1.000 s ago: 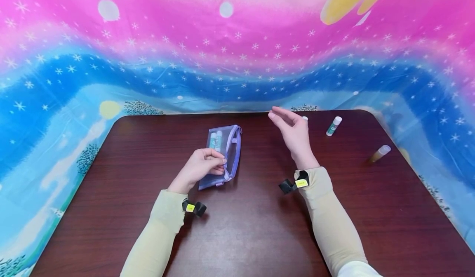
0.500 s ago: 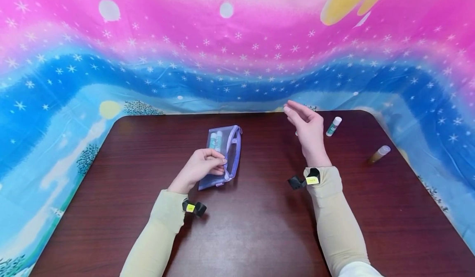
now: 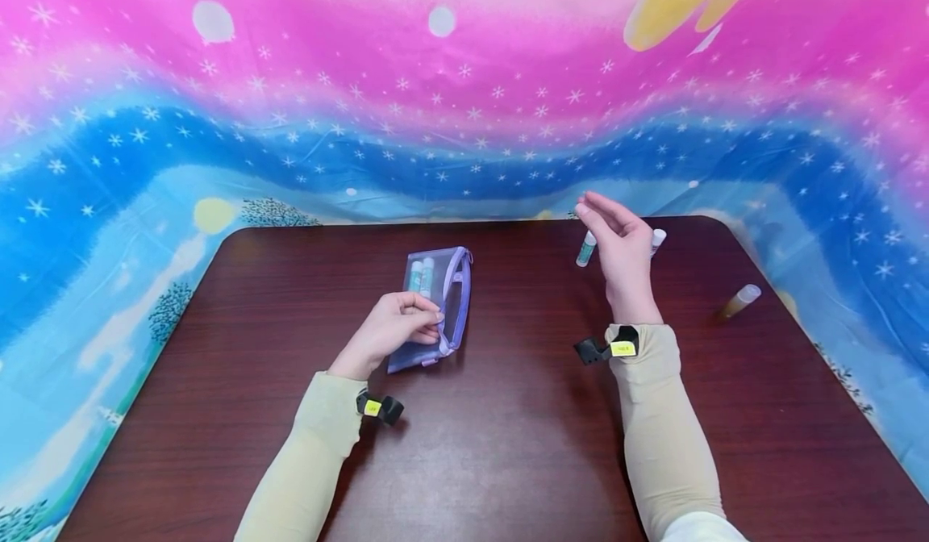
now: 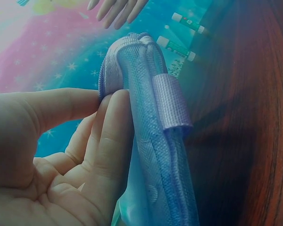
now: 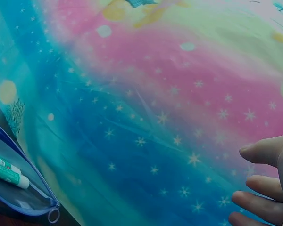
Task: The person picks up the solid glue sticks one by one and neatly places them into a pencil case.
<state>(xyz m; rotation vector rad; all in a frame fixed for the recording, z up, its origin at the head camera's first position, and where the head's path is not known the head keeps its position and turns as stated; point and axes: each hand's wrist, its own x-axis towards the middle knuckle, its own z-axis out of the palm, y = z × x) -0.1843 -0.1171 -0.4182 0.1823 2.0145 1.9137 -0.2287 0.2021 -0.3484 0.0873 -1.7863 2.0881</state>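
My left hand (image 3: pixel 395 324) pinches the zipped edge of a purple mesh pouch (image 3: pixel 416 354) between thumb and fingers. The pouch's mouth gapes toward the right, and two green-and-white glue sticks (image 3: pixel 421 276) show through its mesh. In the left wrist view, the fingers grip the pouch (image 4: pixel 146 122) just below its zipper end. My right hand (image 3: pixel 624 256) is raised with nothing in it, fingers extended and loosely bent. It overlaps the space between two more glue sticks, one (image 3: pixel 585 250) at its left and another (image 3: pixel 658 240) partly hidden behind it.
A tube with a clear cap and brownish body (image 3: pixel 742 302) stands near the right side of the dark wooden table (image 3: pixel 464 445). A patterned pink and blue cloth (image 3: pixel 435 122) hangs along the table's back and sides. Each wrist wears a small black camera.
My right hand has moved to the right, away from the pouch, toward the glue sticks at the back. The left hand and pouch have stayed in place.
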